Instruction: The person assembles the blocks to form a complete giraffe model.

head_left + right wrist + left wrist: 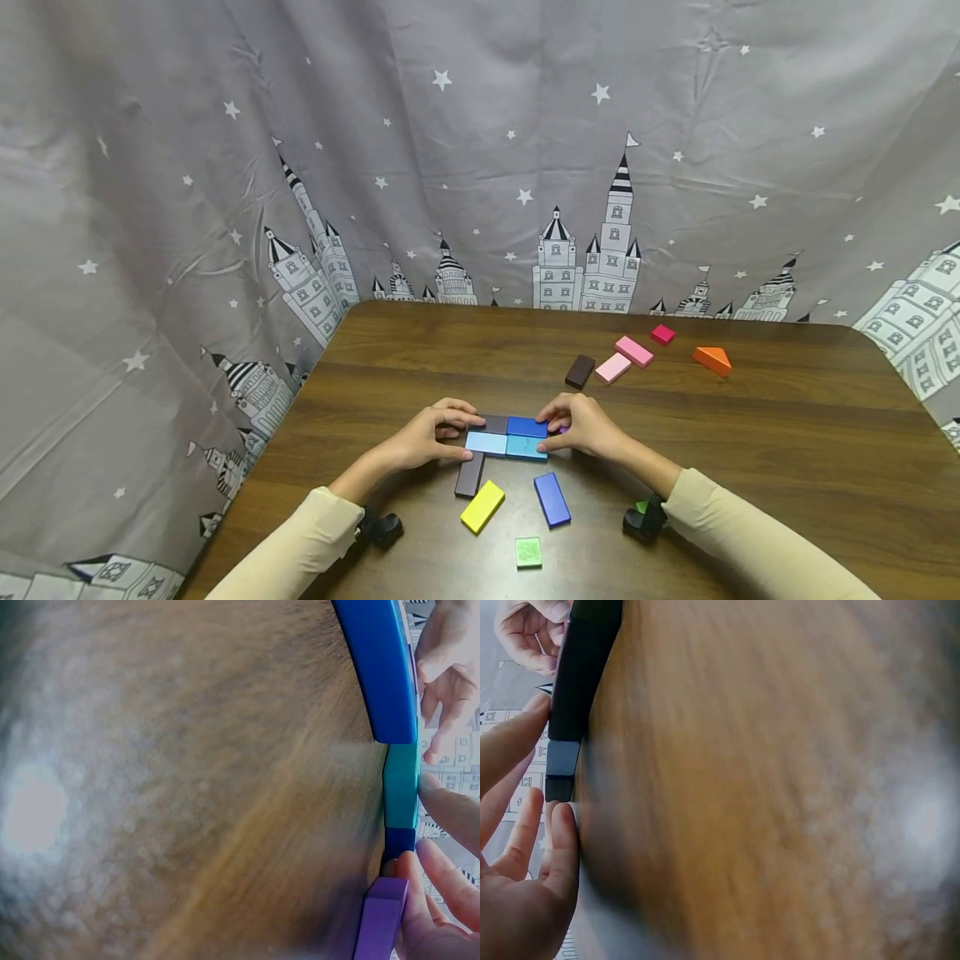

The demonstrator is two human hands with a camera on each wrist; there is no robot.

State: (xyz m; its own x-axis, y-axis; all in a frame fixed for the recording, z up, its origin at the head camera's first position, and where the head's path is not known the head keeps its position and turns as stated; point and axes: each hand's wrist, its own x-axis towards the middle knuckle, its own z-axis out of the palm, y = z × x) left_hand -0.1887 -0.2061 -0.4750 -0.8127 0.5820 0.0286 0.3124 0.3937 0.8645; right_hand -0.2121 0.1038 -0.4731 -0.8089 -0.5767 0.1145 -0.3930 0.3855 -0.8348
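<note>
Four flat blocks lie side by side in two rows: a dark grey-purple block [491, 423] and a blue block [527, 427] at the back, a light blue block [486, 442] and a teal block [525, 447] in front. My left hand [431, 435] touches the left end of this group, index fingertip at the dark block and thumb at the light blue one's corner. At the right end, my right hand [588, 425] has its thumb against the teal block [401, 787] and fingers by the blue one. Beside those fingers sits a purple block [381, 922], mostly hidden in the head view.
Nearer me lie a dark block [469, 476], a yellow block [482, 507], a blue-violet block [552, 500] and a green square [528, 552]. Farther back are another dark block [580, 372], two pink blocks [633, 351], a red piece [663, 334] and an orange triangle [712, 360].
</note>
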